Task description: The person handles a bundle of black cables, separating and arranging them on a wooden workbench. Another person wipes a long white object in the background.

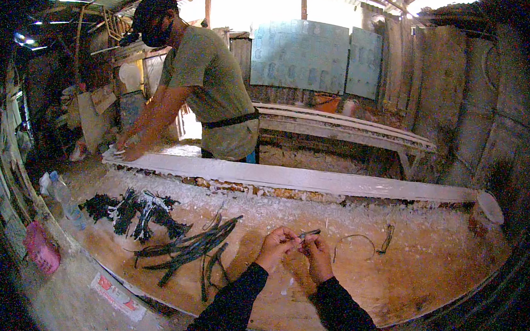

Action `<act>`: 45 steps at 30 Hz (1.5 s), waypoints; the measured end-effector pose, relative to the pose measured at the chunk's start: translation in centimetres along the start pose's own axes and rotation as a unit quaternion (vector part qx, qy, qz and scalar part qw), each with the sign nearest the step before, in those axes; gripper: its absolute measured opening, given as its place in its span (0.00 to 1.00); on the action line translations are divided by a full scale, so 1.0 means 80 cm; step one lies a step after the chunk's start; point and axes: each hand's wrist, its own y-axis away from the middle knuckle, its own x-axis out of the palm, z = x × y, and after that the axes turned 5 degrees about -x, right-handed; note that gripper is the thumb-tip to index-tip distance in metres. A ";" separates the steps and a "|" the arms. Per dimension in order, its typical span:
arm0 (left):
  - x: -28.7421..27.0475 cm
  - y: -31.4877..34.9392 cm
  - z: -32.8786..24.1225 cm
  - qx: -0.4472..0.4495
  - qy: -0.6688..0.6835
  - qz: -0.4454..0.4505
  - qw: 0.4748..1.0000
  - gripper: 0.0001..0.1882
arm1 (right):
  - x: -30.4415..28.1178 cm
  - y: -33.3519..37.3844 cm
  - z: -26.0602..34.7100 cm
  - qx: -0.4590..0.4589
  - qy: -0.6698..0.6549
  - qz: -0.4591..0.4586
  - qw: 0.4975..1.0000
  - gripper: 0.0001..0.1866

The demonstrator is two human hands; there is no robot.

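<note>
My left hand point(277, 246) and my right hand point(318, 255) are close together over the wooden board point(354, 298), fingers pinched. Between them is a short piece of dark strip point(311, 232), its end sticking out above my right fingers. How it is folded or tied is too small to tell. Left of my hands lies a loose pile of long dark strips point(196, 246). Beyond that pile sit several dark tied bundles point(144, 213), some smeared with white. To the right of my hands are a thin curved strip point(358, 237) and a small dark strip piece point(387, 238).
A long white plastered beam point(300, 178) crosses behind the board, with white crumbs along it. A co-worker point(212, 89) leans over its left end. A plastic bottle point(68, 202) and a pink item point(43, 248) are at the left. Another long bench point(340, 130) stands farther back.
</note>
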 end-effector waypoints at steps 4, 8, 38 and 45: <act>0.002 -0.003 0.006 0.024 0.003 0.018 1.000 0.06 | 0.002 0.004 0.007 -0.046 0.044 -0.020 0.998 0.05; 0.002 -0.004 0.009 0.013 0.042 0.007 0.999 0.08 | 0.004 0.005 0.016 -0.052 0.039 -0.001 0.998 0.05; 0.000 0.001 0.002 -0.043 0.122 0.007 0.992 0.08 | -0.005 -0.003 0.009 0.025 -0.027 0.060 0.998 0.05; -0.002 0.001 0.000 -0.055 0.119 -0.010 0.991 0.08 | -0.001 -0.001 0.009 0.008 -0.028 0.048 0.998 0.05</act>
